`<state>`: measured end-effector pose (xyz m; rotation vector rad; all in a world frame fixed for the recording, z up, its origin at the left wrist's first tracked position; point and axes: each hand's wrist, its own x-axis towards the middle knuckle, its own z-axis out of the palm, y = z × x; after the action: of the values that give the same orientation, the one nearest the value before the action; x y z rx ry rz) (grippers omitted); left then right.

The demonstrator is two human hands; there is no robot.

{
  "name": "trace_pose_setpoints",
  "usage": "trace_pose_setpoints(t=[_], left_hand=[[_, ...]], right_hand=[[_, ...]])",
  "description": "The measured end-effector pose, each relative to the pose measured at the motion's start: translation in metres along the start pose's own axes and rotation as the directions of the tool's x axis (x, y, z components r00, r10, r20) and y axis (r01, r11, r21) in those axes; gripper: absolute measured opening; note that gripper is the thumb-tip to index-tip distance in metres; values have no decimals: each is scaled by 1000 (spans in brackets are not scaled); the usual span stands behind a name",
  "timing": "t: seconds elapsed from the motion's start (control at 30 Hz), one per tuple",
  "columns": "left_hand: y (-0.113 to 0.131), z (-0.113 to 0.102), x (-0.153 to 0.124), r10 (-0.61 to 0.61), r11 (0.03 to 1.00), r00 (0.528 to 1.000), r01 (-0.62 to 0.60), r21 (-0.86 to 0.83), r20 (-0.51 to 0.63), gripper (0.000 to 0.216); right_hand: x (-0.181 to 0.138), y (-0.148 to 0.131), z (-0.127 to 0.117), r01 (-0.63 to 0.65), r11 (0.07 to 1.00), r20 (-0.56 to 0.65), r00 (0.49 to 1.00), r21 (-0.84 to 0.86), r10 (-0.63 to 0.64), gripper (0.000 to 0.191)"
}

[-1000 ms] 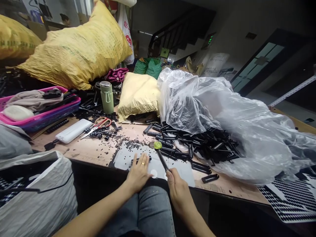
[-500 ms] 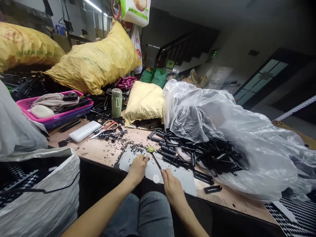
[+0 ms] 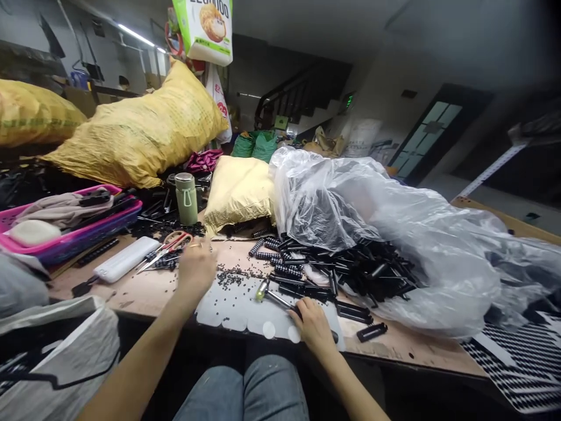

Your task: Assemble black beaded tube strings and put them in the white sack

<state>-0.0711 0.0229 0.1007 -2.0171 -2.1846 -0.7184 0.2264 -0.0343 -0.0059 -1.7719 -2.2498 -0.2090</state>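
Nearest, the right hand (image 3: 312, 325) is clamped on the handle of a small hammer (image 3: 275, 297) lying across a grey mat (image 3: 228, 304) at the worktop (image 3: 149, 289) edge. Farther out, the left hand (image 3: 196, 270) hovers over scattered black beads (image 3: 228, 279), its grip blurred and impossible to tell, beside the scissors (image 3: 169, 244).

You are facing yellow sacks (image 3: 144, 131) lying behind a pink basket (image 3: 65, 237), while a green bottle (image 3: 187, 198) is standing beside a yellow pillow (image 3: 239, 187).
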Motion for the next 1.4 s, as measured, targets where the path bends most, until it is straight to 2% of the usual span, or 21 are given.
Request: trace_pose_setpoints(t=[0.07, 0.17, 0.27, 0.33, 0.43, 0.57, 0.67, 0.73, 0.8, 0.87, 0.97, 1.07, 1.13, 1.27, 1.33, 1.37, 1.4], left_hand=[[46, 46, 34, 111, 990, 963, -86, -111, 246, 40], [91, 100, 66, 132, 986, 923, -86, -143, 362, 29], [103, 131, 78, 98, 991, 898, -47, -127, 429, 21], [100, 140, 80, 88, 992, 887, -38, -117, 453, 21], [85, 132, 74, 101, 992, 887, -56, -112, 451, 24], [53, 87, 47, 160, 986, 880, -121, -115, 446, 28], [30, 53, 20, 274, 962, 813, -225, -156, 513, 20], [21, 44, 4, 320, 947, 775, -258, -190, 545, 12], [17, 50, -6, 317, 944, 807, -216, -250, 499, 10], [20, 65, -11, 289, 919, 873, -138, -369, 393, 17], [30, 91, -17, 200, 815, 936, 5, -580, 289, 32], [45, 104, -24, 51, 647, 945, 215, -732, 323, 38], [56, 104, -26, -9, 463, 905, 380, -800, 425, 37], [71, 90, -25, 47, 20, 757, 652, -758, 652, 38], [70, 82, -28, 44, -75, 711, 703, -707, 702, 41], [68, 80, -29, 25, -76, 697, 716, -694, 717, 43], [64, 79, -30, 10, -41, 686, 727, -685, 727, 43]], right_hand=[[4, 2, -4, -13, 998, -22, 1000, 57, 14, 21], [17, 8, -15, -47, 990, -25, 998, 135, 51, 16], [42, 15, -23, -50, 981, -28, 998, 188, 57, 15], [66, 17, -23, -49, 975, -26, 998, 219, 56, 15], [110, 15, -11, -61, 962, -20, 997, 268, 69, 14], [159, 5, 14, -117, 919, -12, 991, 375, 131, 12], [172, 0, 21, -144, 847, 0, 986, 512, 167, 14], [168, -3, 18, -141, 774, -4, 983, 617, 182, 13], [155, -5, 12, -132, 676, -10, 980, 725, 201, 13], [138, -7, 8, -133, 553, -2, 971, 823, 238, 18], [112, -11, 8, -159, 347, 41, 945, 924, 324, 24], [92, -21, 10, -172, 149, 101, 914, 974, 394, 27], [83, -34, 10, -171, 31, 144, 904, 985, 402, 30], [65, -67, 3, -171, -127, 208, 899, 977, 386, 36], [55, -80, 1, -185, -193, 246, 895, 964, 373, 41], [50, -84, 1, -201, -197, 261, 896, 960, 358, 43], [46, -85, 2, -224, -156, 266, 899, 962, 348, 44]])
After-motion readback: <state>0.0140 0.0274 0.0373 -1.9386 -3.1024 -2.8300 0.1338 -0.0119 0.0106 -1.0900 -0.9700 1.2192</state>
